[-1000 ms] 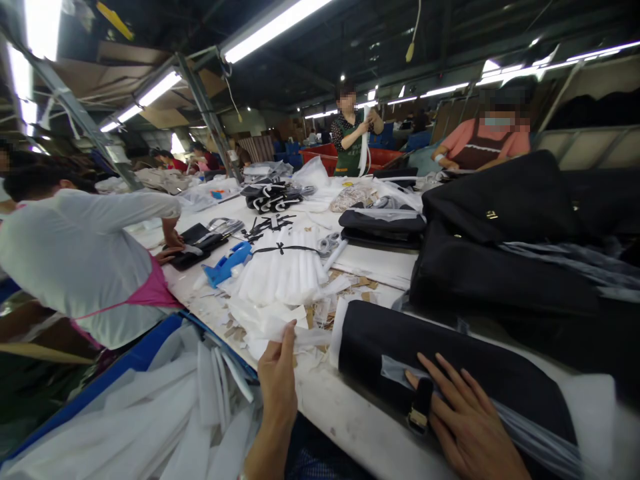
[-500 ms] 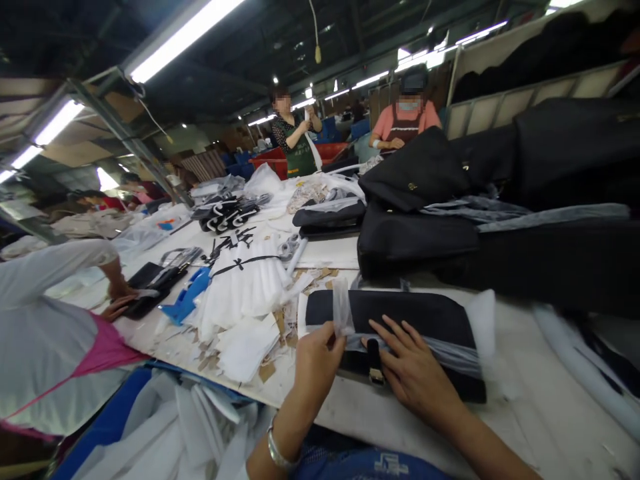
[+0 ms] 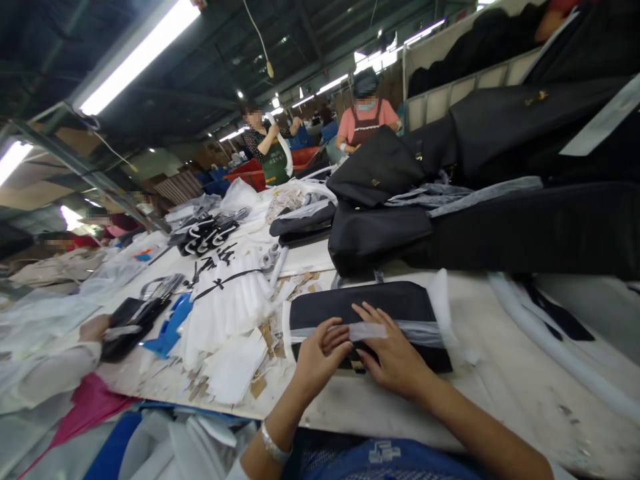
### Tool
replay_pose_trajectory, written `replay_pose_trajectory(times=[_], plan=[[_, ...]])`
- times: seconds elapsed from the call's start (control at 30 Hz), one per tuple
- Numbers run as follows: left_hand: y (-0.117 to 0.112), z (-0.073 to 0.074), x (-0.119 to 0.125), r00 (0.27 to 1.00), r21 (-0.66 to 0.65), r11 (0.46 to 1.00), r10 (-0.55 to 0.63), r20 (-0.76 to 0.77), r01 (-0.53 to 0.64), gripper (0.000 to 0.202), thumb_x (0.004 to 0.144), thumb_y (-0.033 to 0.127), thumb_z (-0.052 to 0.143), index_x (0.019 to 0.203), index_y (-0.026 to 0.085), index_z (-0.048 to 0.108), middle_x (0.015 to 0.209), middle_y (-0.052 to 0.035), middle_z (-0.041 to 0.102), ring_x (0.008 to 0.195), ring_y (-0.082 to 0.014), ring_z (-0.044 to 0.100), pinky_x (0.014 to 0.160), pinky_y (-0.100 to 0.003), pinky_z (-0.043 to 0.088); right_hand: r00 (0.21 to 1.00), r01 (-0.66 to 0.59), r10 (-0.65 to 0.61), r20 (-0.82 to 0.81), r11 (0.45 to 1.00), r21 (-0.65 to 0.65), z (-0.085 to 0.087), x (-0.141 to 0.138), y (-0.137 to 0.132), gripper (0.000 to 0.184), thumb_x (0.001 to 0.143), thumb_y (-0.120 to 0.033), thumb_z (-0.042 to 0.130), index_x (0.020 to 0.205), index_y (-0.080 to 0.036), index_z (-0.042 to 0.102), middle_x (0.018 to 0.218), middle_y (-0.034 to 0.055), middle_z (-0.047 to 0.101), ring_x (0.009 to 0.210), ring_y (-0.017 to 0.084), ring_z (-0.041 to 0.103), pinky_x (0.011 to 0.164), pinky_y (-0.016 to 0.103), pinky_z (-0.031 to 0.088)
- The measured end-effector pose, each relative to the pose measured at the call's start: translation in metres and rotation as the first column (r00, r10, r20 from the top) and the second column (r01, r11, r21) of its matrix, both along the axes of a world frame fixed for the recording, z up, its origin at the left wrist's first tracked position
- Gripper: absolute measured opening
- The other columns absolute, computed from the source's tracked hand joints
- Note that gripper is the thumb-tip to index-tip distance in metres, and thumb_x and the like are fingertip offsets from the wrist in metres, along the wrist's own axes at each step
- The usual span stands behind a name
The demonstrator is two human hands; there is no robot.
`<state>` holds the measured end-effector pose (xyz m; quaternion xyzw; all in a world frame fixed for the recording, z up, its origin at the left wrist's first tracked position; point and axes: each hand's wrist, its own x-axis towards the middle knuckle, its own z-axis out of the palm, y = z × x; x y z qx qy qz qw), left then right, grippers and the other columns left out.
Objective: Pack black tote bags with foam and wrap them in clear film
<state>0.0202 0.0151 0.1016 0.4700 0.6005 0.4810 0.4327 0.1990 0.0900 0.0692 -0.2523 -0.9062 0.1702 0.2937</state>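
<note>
A black handbag (image 3: 357, 300) lies on the table in front of me, with pale wrapping across its front. My left hand (image 3: 320, 357) has its fingers curled at the left end of a short whitish strip (image 3: 367, 331), apparently gripping it. Across the bag's front, this strip lies flat and reaches my right hand (image 3: 395, 353). The right hand rests on the bag with its fingers spread. Between the hands, a small metal clasp (image 3: 358, 365) shows at the lower edge, partly covered. White padding (image 3: 441, 307) sticks out at the bag's right end.
Large black bags (image 3: 480, 227) are piled behind the handbag. To the left are white rolls (image 3: 225, 300) tied with black cord, paper sheets (image 3: 235, 367) and a blue object (image 3: 170, 327). A co-worker's hand (image 3: 95, 328) touches another black bag (image 3: 133, 323). Two people stand across the table.
The whitish strip has gone from standing up in my left fingers to lying flat across the bag. My left hand has come closer to the right. The camera view has shifted rightward.
</note>
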Motion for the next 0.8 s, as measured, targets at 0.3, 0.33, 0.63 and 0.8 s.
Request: replay_pose_trajectory(times=[0.3,0.33,0.63,0.8], plan=[[0.011,0.010,-0.008,0.848,-0.042,0.979,-0.193,-0.493,0.199,0.033,0.092,0.023,0.049,0.124,0.022,0.058,0.106,-0.0064,0.073,0.095,-0.0207,0.071,0.082,-0.032,0.059,0.967,0.044,-0.070,-0.245,0.993,-0.111,-0.002,0.000,0.005,0.044,0.085,-0.029,0.065,0.128,-0.018,0.059,0.137,0.0140,0.058,0.132,0.031,0.049,0.111,0.056,0.039],[0.012,0.010,-0.009,0.831,-0.041,0.976,-0.205,-0.518,0.216,0.033,0.092,0.022,0.049,0.123,0.022,0.057,0.104,-0.0055,0.074,0.092,-0.0198,0.072,0.081,-0.031,0.059,0.950,0.079,-0.112,-0.292,0.989,-0.124,-0.004,-0.001,0.004,0.036,0.087,-0.029,0.063,0.122,-0.019,0.063,0.129,0.0126,0.064,0.126,0.029,0.056,0.110,0.055,0.042],[0.026,0.025,-0.022,0.649,0.051,0.984,-0.073,-0.758,0.169,0.018,0.092,0.027,0.055,0.104,0.023,0.067,0.098,-0.0037,0.071,0.088,-0.0184,0.068,0.080,-0.030,0.054,0.871,0.164,-0.179,-0.457,0.984,-0.074,-0.006,0.004,-0.008,0.021,0.088,-0.013,0.056,0.102,-0.021,0.070,0.112,0.0074,0.072,0.110,0.022,0.065,0.105,0.045,0.051],[0.027,0.044,-0.043,0.489,-0.101,0.962,-0.218,-0.845,0.253,0.019,0.093,0.024,0.055,0.101,0.024,0.073,0.099,-0.0029,0.072,0.095,-0.0190,0.066,0.087,-0.029,0.048,0.870,0.181,-0.197,-0.452,0.980,-0.079,-0.004,0.004,-0.009,0.019,0.086,-0.012,0.056,0.097,-0.020,0.069,0.111,0.0085,0.071,0.110,0.023,0.065,0.104,0.046,0.051]])
